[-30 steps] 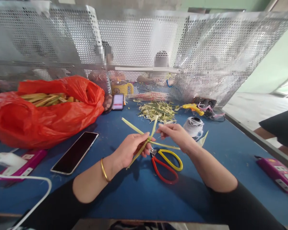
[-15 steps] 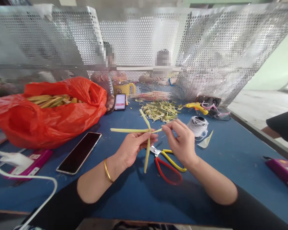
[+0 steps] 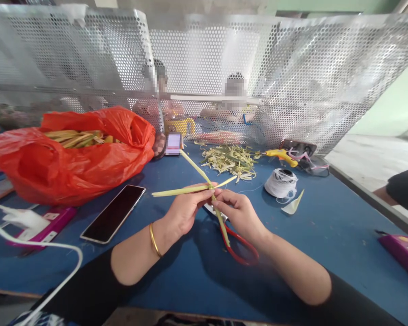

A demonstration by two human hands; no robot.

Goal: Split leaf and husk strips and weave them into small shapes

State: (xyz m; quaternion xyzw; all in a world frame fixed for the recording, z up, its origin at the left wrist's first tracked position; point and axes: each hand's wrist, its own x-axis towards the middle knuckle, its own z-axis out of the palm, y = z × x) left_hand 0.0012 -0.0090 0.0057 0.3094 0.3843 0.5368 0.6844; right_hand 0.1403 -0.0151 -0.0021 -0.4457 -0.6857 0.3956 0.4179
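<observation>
Pale green plant-leaf strips (image 3: 193,165) cross in a small knot in front of me, their ends pointing out several ways. My left hand (image 3: 185,209) pinches them at the crossing, with one strip lying along its fingers to the left. Close beside it, my right hand (image 3: 241,210) has thumb and fingers closed on the strip that hangs down toward me. Scissors with a red handle (image 3: 250,261) lie on the blue table under the strips, partly covered by my right hand. A thin thread runs near the strips toward a white spool (image 3: 280,183).
To the left are a red plastic bag (image 3: 88,174) of leaf strips, a black-screened phone (image 3: 114,213) and a purple box (image 3: 54,226) with a white cable. Leaf scraps (image 3: 229,159), a yellow glue gun (image 3: 281,157) and pink-framed glasses lie farther back, before a perforated metal screen (image 3: 207,59).
My right hand has moved down and left, from the right-pointing strip to the downward one. The crossed strips have turned slightly, and the scissors' yellow handle is now hidden.
</observation>
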